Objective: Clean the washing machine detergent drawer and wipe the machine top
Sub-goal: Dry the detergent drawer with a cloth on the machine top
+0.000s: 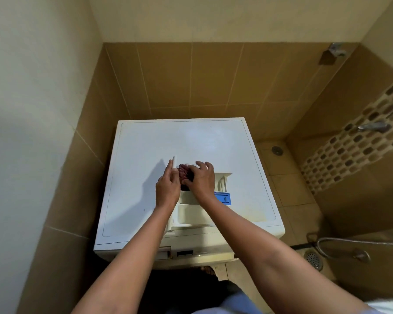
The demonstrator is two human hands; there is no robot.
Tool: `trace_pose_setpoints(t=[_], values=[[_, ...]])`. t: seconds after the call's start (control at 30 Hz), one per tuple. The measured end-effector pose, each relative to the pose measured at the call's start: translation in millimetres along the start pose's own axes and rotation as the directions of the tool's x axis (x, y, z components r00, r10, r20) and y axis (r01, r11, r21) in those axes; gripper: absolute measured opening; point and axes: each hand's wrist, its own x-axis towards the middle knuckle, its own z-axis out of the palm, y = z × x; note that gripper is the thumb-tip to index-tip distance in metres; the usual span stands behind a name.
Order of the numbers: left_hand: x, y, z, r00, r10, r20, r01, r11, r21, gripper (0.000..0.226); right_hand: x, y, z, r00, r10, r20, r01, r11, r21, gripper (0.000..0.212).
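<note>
A white washing machine top point(145, 141) fills the middle of the head view. The white detergent drawer point(191, 214) lies on it, taken out, with a blue insert point(222, 197) on its right side. My left hand point(167, 185) holds the drawer's left wall, with the index finger stretched along the raised edge. My right hand point(201, 177) grips a dark red cloth point(184, 172) and presses it into the drawer's far compartment. Most of the cloth is hidden under the fingers.
Brown tiled walls close in behind and on both sides of the machine. A floor drain point(276, 150) lies to its right, a second drain point(313, 259) and a metal hose point(340, 242) nearer me. A tap point(372, 126) sticks out of the mosaic strip at right.
</note>
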Motion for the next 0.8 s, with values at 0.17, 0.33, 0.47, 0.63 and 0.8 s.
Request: trace_pose_setpoints(t=[0.17,0.33,0.47,0.63,0.8], values=[[0,1,-1,1.0,0.005,0.002,-0.005,0.999,0.037,0.044,18,7,-8,0.988,-0.14,0.069,0.149,0.977,-0.154,0.024],[-2,4,-1,1.0,-0.016,-0.011,0.017,0.996,0.09,0.044,15,17,-14,0.994,-0.109,-0.004,0.107,0.983,-0.146,0.026],[-3,7,-1,0.999,-0.034,-0.029,0.037,0.991,0.127,0.044,12,23,-20,0.99,-0.023,-0.138,0.017,0.999,-0.045,0.023],[-1,3,-1,0.999,-0.034,-0.032,0.037,0.992,0.119,0.045,1,53,-49,0.982,0.179,-0.062,-0.099,0.764,0.637,0.011],[-1,5,-2,0.999,-0.041,0.006,0.04,0.999,0.035,0.052,-16,51,-100,0.982,0.112,0.154,-0.185,0.356,0.916,0.009]])
